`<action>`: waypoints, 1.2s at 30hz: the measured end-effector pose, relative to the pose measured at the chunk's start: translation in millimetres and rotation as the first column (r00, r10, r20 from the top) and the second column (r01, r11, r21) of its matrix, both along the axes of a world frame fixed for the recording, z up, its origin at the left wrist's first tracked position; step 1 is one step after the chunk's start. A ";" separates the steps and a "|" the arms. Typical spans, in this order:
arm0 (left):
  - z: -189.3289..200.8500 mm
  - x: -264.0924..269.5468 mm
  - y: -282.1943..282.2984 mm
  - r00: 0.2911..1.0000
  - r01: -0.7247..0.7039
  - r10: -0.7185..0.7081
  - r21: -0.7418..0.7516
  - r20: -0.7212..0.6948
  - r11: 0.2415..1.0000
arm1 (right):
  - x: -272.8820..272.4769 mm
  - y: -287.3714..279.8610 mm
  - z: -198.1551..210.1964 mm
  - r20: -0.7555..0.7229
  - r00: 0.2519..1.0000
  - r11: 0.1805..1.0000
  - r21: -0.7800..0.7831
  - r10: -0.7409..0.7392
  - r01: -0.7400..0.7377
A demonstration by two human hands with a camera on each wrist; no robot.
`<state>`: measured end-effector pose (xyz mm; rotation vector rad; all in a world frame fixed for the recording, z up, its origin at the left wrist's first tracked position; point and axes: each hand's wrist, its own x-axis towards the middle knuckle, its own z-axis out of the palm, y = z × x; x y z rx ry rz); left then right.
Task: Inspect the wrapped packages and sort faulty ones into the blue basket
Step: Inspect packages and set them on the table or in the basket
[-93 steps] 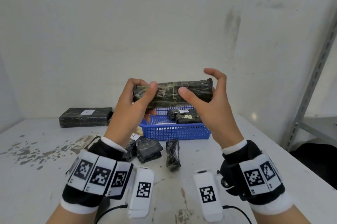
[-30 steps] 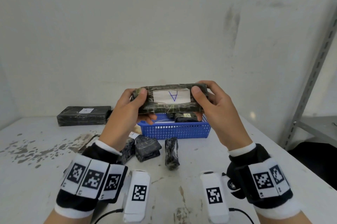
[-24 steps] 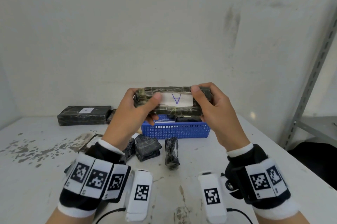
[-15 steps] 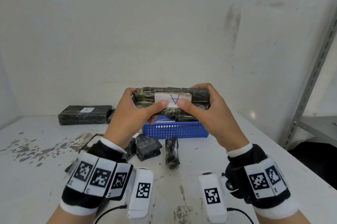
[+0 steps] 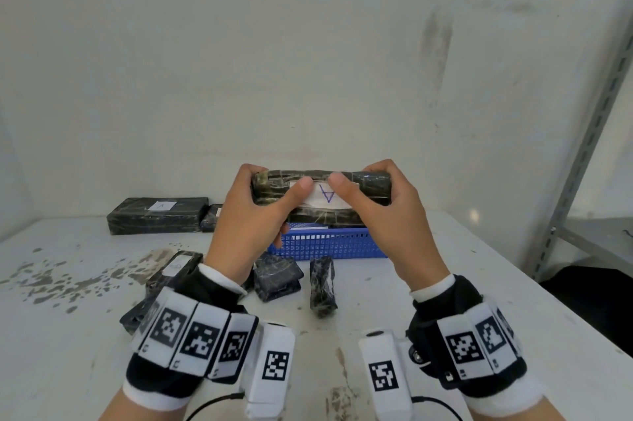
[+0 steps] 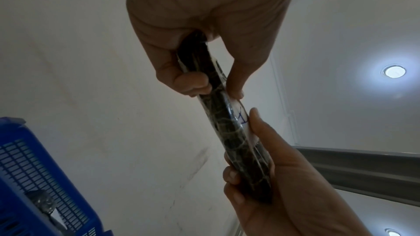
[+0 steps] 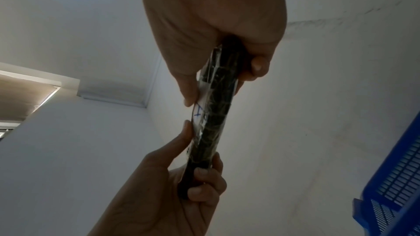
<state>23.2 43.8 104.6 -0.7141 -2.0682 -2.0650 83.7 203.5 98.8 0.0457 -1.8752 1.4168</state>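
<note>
Both the left hand (image 5: 255, 215) and right hand (image 5: 383, 215) still grip the wrapped package (image 5: 363, 187) above the blue basket (image 5: 325, 244), thumbs now closer on its label, so checking goes on.

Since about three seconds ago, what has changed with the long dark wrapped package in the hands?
The long dark wrapped package was turned until its white label faces the camera; both thumbs slid inward onto it. Left hand and right hand still hold it above the blue basket.
</note>
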 end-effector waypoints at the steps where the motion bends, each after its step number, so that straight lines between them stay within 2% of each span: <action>1: 0.1 0.2 0.3 1.000 0.023 -0.023 0.007 0.015 1.000 | -0.4 0.0 -0.4 -0.011 1.000 1.000 -0.008 -0.001 0.001; 2: 0.0 -0.1 0.8 0.997 0.052 -0.054 0.045 0.050 0.998 | -0.6 0.7 -0.8 -0.018 1.000 1.000 -0.016 -0.014 0.014; 4: 1.6 -0.2 0.5 0.979 0.106 -0.140 0.215 0.151 0.971 | 0.1 4.9 -1.6 -0.015 0.999 0.999 -0.017 -0.045 0.045; 6: 0.4 -4.2 -0.9 0.973 0.085 -0.143 0.294 0.181 0.952 | 1.5 10.2 -3.4 0.042 0.995 0.995 0.061 -0.085 0.082; 9: -2.1 -8.0 -1.0 0.996 0.043 -0.059 0.203 0.074 0.978 | 3.2 13.8 -6.1 0.140 0.967 0.944 0.283 -0.215 0.169; 11: -1.4 -6.3 1.9 0.999 0.045 -0.043 0.163 -0.016 0.986 | 3.2 12.8 -6.2 0.129 0.962 0.922 0.342 -0.239 0.183; 14: -2.9 -2.5 5.5 0.990 0.076 -0.063 0.108 -0.124 0.991 | -1.1 10.1 -5.1 0.081 0.985 0.924 0.363 -0.155 0.115; 17: -8.0 -0.1 7.5 0.973 0.135 -0.126 0.036 -0.194 0.990 | -7.1 8.6 -7.5 0.112 0.991 0.928 0.373 -0.068 0.021; 19: -9.1 1.1 7.2 0.968 0.180 -0.168 0.047 -0.188 0.983 | -7.7 8.5 -8.4 0.139 0.990 0.948 0.317 -0.013 -0.032; 23: -8.8 0.3 5.3 0.956 0.219 -0.202 0.061 -0.211 0.974 | 1.6 4.3 -0.1 0.183 0.970 0.983 0.053 0.161 -0.173; 28: -6.9 1.4 8.7 0.959 0.254 -0.234 0.121 -0.160 0.960 | 2.8 2.7 5.9 0.158 0.977 0.988 0.030 0.145 -0.151; 36: -8.6 3.2 7.8 0.960 0.245 -0.227 0.099 -0.163 0.965 | 2.9 0.3 5.8 0.134 0.977 0.986 -0.021 0.165 -0.164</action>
